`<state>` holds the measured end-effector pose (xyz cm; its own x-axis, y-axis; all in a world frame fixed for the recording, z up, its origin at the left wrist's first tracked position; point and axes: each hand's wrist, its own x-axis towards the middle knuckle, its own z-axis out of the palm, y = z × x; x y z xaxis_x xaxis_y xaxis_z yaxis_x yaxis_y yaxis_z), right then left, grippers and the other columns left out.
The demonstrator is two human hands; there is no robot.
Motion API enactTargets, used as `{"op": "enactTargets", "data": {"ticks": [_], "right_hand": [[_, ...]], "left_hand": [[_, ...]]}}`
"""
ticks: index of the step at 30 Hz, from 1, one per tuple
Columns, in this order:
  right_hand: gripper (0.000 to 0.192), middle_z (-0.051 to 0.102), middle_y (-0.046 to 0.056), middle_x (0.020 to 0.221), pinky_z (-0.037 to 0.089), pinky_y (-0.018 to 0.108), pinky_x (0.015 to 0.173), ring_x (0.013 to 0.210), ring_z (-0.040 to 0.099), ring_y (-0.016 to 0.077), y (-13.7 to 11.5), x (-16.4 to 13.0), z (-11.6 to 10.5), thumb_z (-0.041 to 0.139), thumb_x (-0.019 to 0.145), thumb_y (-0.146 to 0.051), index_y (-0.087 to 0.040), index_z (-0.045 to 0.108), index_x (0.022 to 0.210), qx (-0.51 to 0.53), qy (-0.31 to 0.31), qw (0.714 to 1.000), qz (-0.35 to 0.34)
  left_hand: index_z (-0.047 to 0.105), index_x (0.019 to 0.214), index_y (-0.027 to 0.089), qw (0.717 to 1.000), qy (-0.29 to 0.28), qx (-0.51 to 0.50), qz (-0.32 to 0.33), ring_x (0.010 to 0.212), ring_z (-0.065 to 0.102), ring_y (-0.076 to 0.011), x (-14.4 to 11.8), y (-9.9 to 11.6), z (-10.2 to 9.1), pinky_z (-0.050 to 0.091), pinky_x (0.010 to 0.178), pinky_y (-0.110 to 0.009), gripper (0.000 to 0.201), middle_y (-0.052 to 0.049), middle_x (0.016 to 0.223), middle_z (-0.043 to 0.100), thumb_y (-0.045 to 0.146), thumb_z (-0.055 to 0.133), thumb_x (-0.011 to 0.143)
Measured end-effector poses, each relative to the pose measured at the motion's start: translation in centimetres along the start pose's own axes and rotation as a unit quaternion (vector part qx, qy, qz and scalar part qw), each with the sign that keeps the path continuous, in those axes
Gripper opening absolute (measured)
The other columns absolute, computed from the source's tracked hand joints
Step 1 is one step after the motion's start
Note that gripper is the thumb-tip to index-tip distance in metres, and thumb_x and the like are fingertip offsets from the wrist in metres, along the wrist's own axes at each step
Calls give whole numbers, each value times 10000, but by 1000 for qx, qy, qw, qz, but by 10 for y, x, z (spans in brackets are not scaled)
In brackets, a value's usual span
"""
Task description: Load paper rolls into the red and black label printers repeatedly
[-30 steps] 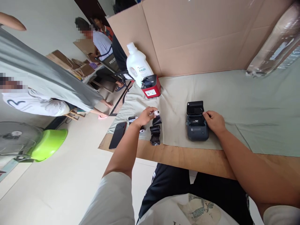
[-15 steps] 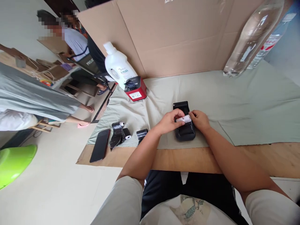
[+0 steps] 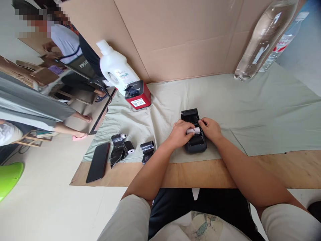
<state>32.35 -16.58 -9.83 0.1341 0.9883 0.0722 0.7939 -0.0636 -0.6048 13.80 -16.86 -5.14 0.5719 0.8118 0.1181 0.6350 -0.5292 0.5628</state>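
A small black portable printer [image 3: 197,148] lies on the cloth in front of me, its lid [image 3: 190,115] swung open away from me. Inside its bay sits a pale pinkish-white paper roll [image 3: 193,131]. My left hand [image 3: 180,133] pinches this roll from the left, thumb on the near side and fingers over the top. At the printer's right edge, beside the lid hinge, my right hand [image 3: 211,129] is closed with its fingertips on the casing. Its curled fingers are partly hidden.
Left of my forearm lie black-wrapped rolls [image 3: 147,147], [image 3: 129,146] and a phone [image 3: 98,162]. Behind are a red-and-black box-shaped device [image 3: 138,95], a white detergent bottle [image 3: 117,68] and a cardboard panel [image 3: 185,40]. Water bottles [image 3: 265,40] stand back right. Other people [image 3: 65,40] are beyond the table's left side.
The roll sits a little lower in the printer's bay, and my left fingers lie further over it. My right hand stays at the printer's edge. The whole view has shifted slightly.
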Motion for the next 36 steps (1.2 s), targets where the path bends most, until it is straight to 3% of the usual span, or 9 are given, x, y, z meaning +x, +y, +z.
{"op": "enactTargets", "data": {"ticks": [5, 8, 10, 12, 15, 18, 24, 29, 36], "right_hand": [[324, 744, 68, 923, 404, 312, 706, 869, 619, 230, 1, 0, -1, 434, 929, -380, -241, 725, 905, 9, -6, 1000, -14], [389, 744, 78, 892, 421, 321, 717, 849, 627, 234, 3, -1, -4, 380, 954, -402, -231, 723, 885, 24, -21, 999, -27], [442, 746, 91, 907, 443, 333, 745, 864, 641, 241, 4, -3, -5, 338, 973, -428, -216, 723, 926, 46, -30, 998, -28], [444, 746, 106, 1014, 466, 353, 821, 957, 651, 252, 5, -4, -4, 348, 973, -448, -201, 708, 1052, 80, -31, 996, -30], [444, 716, 118, 1166, 468, 380, 932, 1086, 633, 254, 6, -5, 0, 402, 956, -461, -189, 646, 1209, 135, -34, 989, -43], [432, 715, 113, 1150, 480, 384, 937, 1056, 644, 240, 7, -5, 4, 427, 940, -461, -185, 630, 1205, 187, -34, 981, -38], [367, 714, 71, 1001, 485, 376, 887, 952, 630, 218, 10, 0, 0, 436, 900, -468, -201, 659, 1017, 286, -41, 957, -19], [393, 690, 41, 930, 493, 358, 806, 875, 618, 203, 10, 1, -2, 557, 786, -558, -222, 646, 968, 365, -48, 930, 7], [341, 586, 5, 706, 428, 331, 711, 713, 545, 174, 4, -5, -13, 581, 782, -535, -210, 600, 683, 254, 23, 967, 21]], "left_hand": [[746, 1025, 235, 999, 18, 25, 11, 1126, 547, -262, -1, -5, 10, 430, 1001, -456, 202, -71, 1125, 695, 246, 599, 886], [730, 935, 223, 995, 98, -13, 20, 1053, 579, -233, -5, -8, 12, 460, 973, -421, 167, -70, 1022, 692, 244, 567, 906], [686, 943, 211, 980, 189, -50, -29, 980, 600, -207, -6, -12, 13, 489, 923, -384, 161, -70, 978, 671, 244, 529, 921], [631, 1046, 191, 958, 246, -74, -127, 945, 610, -203, -6, -16, 14, 506, 881, -373, 180, -86, 1022, 648, 262, 539, 909], [546, 1213, 155, 950, 176, -121, -228, 914, 628, -219, -2, -22, 17, 515, 862, -397, 375, -113, 1072, 650, 297, 596, 869], [516, 1268, 150, 958, 92, -174, -211, 915, 640, -228, 1, -22, 20, 516, 871, -403, 462, -103, 1052, 675, 282, 619, 837], [494, 1318, 156, 948, 80, -248, -182, 960, 626, -206, 0, -22, 18, 516, 887, -363, 588, -97, 1177, 654, 143, 567, 736], [545, 1332, 134, 927, 82, -313, -188, 1124, 593, -228, -1, -22, 13, 446, 1033, -382, 537, -90, 1238, 653, 152, 454, 803], [626, 1269, 157, 928, 116, -307, -174, 1211, 575, -255, 0, -27, 19, 417, 1069, -380, 439, -99, 1274, 661, 423, 436, 975]]}}
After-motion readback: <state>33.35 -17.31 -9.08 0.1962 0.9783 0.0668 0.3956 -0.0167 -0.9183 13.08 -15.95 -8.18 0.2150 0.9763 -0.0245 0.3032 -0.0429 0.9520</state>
